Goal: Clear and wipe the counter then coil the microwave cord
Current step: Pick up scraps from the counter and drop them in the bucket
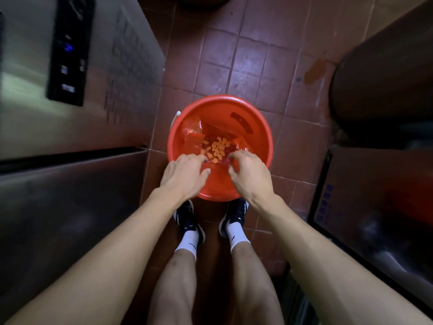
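- We see a red bucket standing on the tiled floor, directly ahead of our shoes, its near rim almost over the toes.
- Inside the bucket: small orange scraps piled near the middle of the bottom, lying on a red plastic liner or bag that is crumpled up against the left inner wall. A dark label sits on the far-right inner wall.
- Our left hand is over the near-left rim, palm down, fingers curled toward the bucket's middle, fingertips right at the near edge of the scraps.
- We can't tell if the left fingers actually pinch the liner or just touch it; the tips are partly hidden.
- Our right hand is over the near-right rim, fingers curled and reaching down; they appear to meet a fold of the red liner, though the grip itself isn't clear.
- The two hands are near each other, with a gap between them above the near inner wall.
- Both forearms are bare and come in from the bottom corners of the view.
- Left of the bucket: a steel appliance with a black control panel, its corner close to the bucket's left side.
- Right: a dark rounded bin or drum, and a steel unit with blue markings at the right edge.
- An orange stain shows on the floor near the drum, well apart from the bucket.
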Tool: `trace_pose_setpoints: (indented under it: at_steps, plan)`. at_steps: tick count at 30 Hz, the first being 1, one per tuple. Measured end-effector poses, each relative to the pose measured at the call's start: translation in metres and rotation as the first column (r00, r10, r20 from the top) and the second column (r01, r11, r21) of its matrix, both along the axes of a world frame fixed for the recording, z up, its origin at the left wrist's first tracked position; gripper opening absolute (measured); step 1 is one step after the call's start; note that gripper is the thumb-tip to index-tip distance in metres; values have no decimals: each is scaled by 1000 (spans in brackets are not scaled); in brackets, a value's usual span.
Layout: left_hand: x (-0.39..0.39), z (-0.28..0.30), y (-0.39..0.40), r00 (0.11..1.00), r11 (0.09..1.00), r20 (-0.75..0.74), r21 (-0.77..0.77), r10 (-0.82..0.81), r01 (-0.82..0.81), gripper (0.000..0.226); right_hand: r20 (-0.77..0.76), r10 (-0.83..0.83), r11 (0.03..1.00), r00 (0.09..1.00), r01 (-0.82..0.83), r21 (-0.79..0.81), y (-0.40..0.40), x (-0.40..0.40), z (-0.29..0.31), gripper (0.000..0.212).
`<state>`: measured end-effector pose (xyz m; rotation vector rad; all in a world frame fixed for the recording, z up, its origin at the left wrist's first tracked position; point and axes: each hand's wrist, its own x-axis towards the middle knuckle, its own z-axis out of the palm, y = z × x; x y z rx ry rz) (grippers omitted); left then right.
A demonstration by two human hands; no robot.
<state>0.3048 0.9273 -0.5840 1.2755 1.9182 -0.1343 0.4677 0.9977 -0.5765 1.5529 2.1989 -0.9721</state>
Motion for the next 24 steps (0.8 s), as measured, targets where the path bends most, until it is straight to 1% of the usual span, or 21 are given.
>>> trace_pose_setpoints:
  at_steps: [2, 5, 8, 13, 16, 19, 21, 24]
  plan:
    - [-9, 36, -5, 1000, 1000, -2, -16, 6, -6, 40, 15, 38, 999, 999, -38, -12, -2, -5, 35, 27]
    - [-24, 99, -10, 999, 999, -7, -1, 33, -33, 42, 22, 80, 997, 997, -80, -9, -3, -12, 95, 27]
    - [-39, 163, -11, 998, 998, -39, 51, 44, -42, 43, -4, 111, 993, 994, -111, 42, 0, -21, 155, 30]
    - [-50, 253, -12, 989, 990, -132, 136, 64, -46, 43, -50, 214, 970, 976, -205, 133, 10, -40, 241, 30]
    - [-47, 299, -19, 978, 983, -191, 175, 81, -48, 42, -59, 300, 935, 952, -282, 214, 15, -47, 287, 27]
    - [-43, 335, -34, 968, 980, -240, 197, 76, -28, 42, -77, 389, 892, 918, -355, 280, 16, -51, 325, 33]
    - [-41, 357, -48, 961, 974, -249, 220, 115, -60, 43, -85, 453, 863, 887, -413, 292, 13, -54, 348, 38]
    - [-39, 386, -75, 943, 952, -247, 264, 221, -154, 45, -140, 522, 826, 841, -459, 326, 3, -61, 375, 40]
